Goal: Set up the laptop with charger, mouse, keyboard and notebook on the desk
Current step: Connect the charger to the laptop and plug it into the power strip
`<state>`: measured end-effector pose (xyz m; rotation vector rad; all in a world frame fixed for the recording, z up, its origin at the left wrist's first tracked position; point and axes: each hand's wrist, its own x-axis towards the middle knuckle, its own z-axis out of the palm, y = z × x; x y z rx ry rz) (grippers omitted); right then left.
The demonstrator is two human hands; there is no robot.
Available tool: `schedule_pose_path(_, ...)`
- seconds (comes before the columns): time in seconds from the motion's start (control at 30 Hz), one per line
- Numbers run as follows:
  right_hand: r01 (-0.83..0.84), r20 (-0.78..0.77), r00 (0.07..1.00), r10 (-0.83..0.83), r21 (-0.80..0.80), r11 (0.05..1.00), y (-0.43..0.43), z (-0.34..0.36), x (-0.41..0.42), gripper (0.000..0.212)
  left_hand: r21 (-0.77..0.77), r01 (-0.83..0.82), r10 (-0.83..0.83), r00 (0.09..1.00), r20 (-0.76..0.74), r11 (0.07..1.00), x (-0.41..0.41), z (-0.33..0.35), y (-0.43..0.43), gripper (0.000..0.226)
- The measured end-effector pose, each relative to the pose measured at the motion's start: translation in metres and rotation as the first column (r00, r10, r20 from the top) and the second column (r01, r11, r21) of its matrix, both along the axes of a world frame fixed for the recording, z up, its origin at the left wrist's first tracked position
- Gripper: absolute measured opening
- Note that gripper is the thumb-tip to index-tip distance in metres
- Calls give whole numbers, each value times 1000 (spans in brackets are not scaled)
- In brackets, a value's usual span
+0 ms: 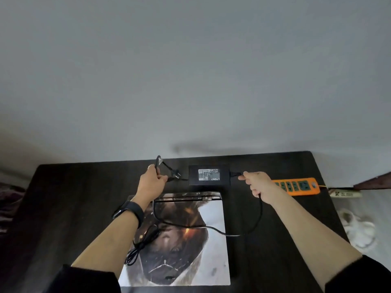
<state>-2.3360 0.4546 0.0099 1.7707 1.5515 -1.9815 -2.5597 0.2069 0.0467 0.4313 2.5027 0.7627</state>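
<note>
Left hand [151,185] grips a cable loop [157,163] near what seems its plug [176,176]. Right hand [257,183] pinches the cord [260,212] at the charger brick [209,175], behind the closed laptop [182,240] on the worktop [74,197].

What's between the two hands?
Head view: the black charger brick, label up, lies on the desk between left hand and right hand; both grip its cord.

Fig. 1. The wearer's two arms, seen from the head camera.
Both the left sleeve [84,280] and the right sleeve [359,275] are of black fabric and end near the elbow, leaving the forearms bare. A black wristband [131,209] with a smooth oblong face sits just behind the left hand [151,185].
</note>
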Motion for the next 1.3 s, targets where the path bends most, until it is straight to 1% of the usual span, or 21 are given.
schedule_pose_path(0.13, 31, 59, 998, -27, -69, 997, 8, -41, -9, 28, 12, -94, 94, 996, 10, 996, 0, -25, 6, 21)
schedule_pose_path(0.23, 58, 56, 997, -53, -97, 994, 17, -59, -19, 28, 32, -167, 167, 986, -8, 985, -3, -38, 14, 28)
schedule_pose_path(0.3, 86, 62, 995, -81, -80, 993, 23, -68, -26, 28, 64, -216, 214, 976, 38, 974, -8, -44, 22, 32)
schedule_pose_path(0.37, 150, 69, 987, -144, -85, 985, 32, -76, -33, 29, 80, -252, 246, 966, 79, 964, -17, -49, 31, 33)
schedule_pose_path(0.47, 232, 64, 972, -226, -119, 965, 49, -81, -31, 28, 115, -253, 238, 963, 130, 961, -32, -57, 41, 31)
schedule_pose_path(0.57, 201, 1, 979, -202, -133, 971, 62, -73, -16, 27, 83, -235, 222, 965, 138, 968, -34, -56, 48, 20)
schedule_pose_path(0.67, 154, -63, 984, -167, -177, 972, 61, -59, -11, 36, 51, -243, 235, 964, 124, 969, -30, -56, 44, 7)
schedule_pose_path(0.73, 170, -111, 974, -196, -204, 964, 51, -52, -18, 46, 27, -250, 246, 963, 108, 968, -28, -55, 36, 12)
schedule_pose_path(0.83, 194, -166, 959, -231, -213, 957, 34, -48, -30, 59, 85, -321, 305, 939, 157, 943, -26, -51, 22, 14)
schedule_pose_path(0.87, 221, -178, 948, -263, -222, 950, 29, -49, -32, 59, 120, -340, 316, 931, 183, 933, -26, -50, 16, 12)
schedule_pose_path(0.93, 311, -212, 903, -374, -278, 909, 15, -48, -27, 46, 159, -355, 320, 925, 206, 921, -25, -46, 1, 9)
schedule_pose_path(0.97, 371, -212, 870, -445, -314, 874, 5, -47, -22, 41, 166, -352, 317, 926, 204, 921, -23, -40, -8, 8)
schedule_pose_path(1.0, 424, -201, 839, -505, -339, 840, -6, -47, -14, 40, 181, -368, 330, 920, 209, 912, -21, -37, -17, 8)
schedule_pose_path(1.03, 466, -195, 808, -555, -365, 806, -20, -47, -5, 45, 213, -407, 354, 902, 246, 888, -17, -31, -28, 8)
schedule_pose_path(1.1, 521, -179, 761, -624, -405, 751, -53, -44, 12, 60, 305, -514, 396, 839, 373, 802, -4, -20, -48, 10)
schedule_pose_path(1.13, 544, -165, 747, -644, -406, 734, -71, -39, 20, 63, 340, -556, 394, 806, 441, 758, 3, -17, -59, 11)
schedule_pose_path(1.2, 571, -119, 754, -646, -368, 734, -109, -32, 32, 64, 405, -577, 321, 776, 543, 710, 20, -11, -81, 17)
schedule_pose_path(1.3, 494, -75, 829, -554, -366, 789, -165, -16, 46, 61, 498, -546, 195, 781, 593, 674, 41, 3, -102, 26)
